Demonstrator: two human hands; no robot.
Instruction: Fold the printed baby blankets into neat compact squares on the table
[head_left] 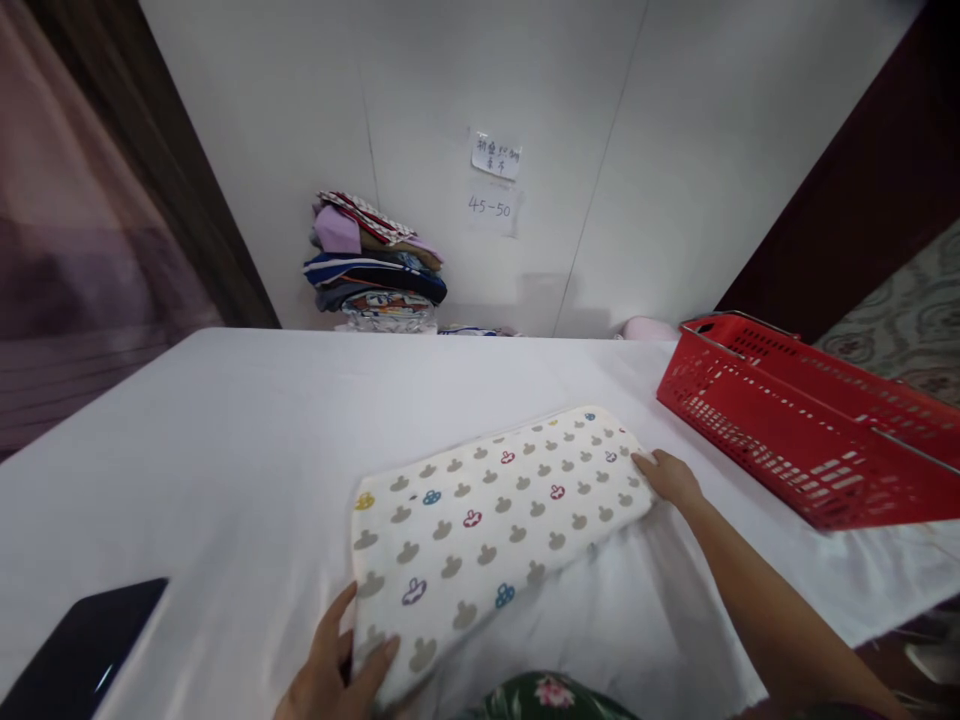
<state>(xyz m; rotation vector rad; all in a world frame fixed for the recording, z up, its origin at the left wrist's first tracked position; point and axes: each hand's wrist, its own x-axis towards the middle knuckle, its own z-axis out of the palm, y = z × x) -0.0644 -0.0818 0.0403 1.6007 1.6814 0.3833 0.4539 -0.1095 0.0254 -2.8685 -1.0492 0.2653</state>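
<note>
Printed cloth [495, 530], left hand [330, 665] cropped below, red basket [832, 455] cut off

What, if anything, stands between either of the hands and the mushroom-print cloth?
Nothing visible. The left hand touches the left end of the mushroom-print cloth, the right hand its right end. The red basket sits apart, off to the right.

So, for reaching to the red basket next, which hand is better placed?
Probably the right hand: it touches the end of the patterned cloth nearer the red basket. The left hand is at the opposite end, farther away.
</note>
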